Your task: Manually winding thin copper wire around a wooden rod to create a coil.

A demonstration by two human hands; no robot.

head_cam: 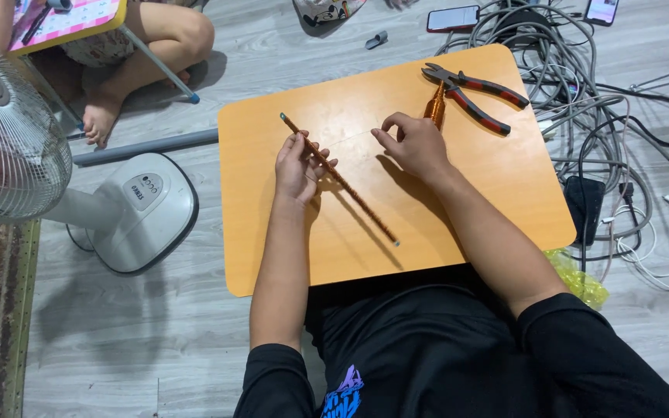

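A thin rod [340, 179] wound in copper-coloured wire lies slantwise at the centre of the frame, from upper left to lower right, above an orange tabletop [466, 209]. The left hand [298, 164] grasps it near the upper end, fingers curled round it. The right hand [414, 143], just right of centre, pinches a fine wire [352, 138] that runs taut toward the rod. Just beyond that hand, a spool of copper wire [435, 106] stands upright on the tabletop, touching red-handled pliers [475, 95] in the upper right. A tangle of cables [582, 85] lies on the floor at the right edge. A white fan [9, 147] stands at the left, and another person's bare foot [102, 116] rests at the upper left.
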